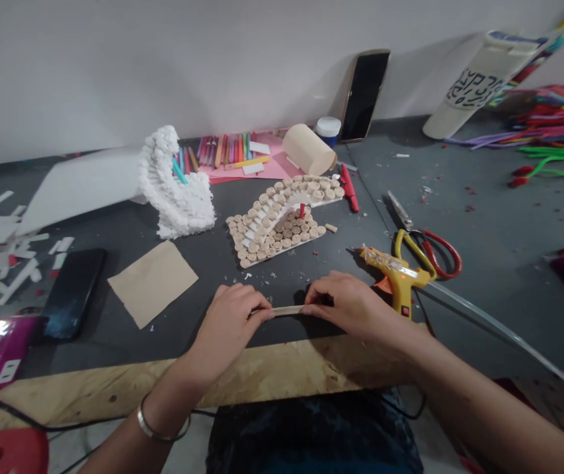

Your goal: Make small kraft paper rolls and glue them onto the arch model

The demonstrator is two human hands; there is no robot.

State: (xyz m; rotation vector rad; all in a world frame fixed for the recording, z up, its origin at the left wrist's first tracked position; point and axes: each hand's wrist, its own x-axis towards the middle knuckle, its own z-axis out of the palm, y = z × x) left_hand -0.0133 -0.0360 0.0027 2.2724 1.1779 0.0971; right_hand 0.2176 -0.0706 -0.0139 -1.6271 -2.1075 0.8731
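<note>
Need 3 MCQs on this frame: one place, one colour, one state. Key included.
1. Where does the yellow hot glue gun lie?
A. On the pink paper
B. Beside the right hand
C. Left of the brown paper square

2. What colour are the handles of the scissors?
A. Both black
B. One yellow, one red
C. Both blue

3. What are the hands doing?
A. The left hand and right hand hold a thin pale strip between them
B. The left hand grips the scissors
C. The right hand grips the glue gun

Key:
1. B, the gun lies by the back of that hand.
2. B, one finger loop is yellow and the other red.
3. A, both hands pinch the strip's ends, and neither holds a tool.
</note>
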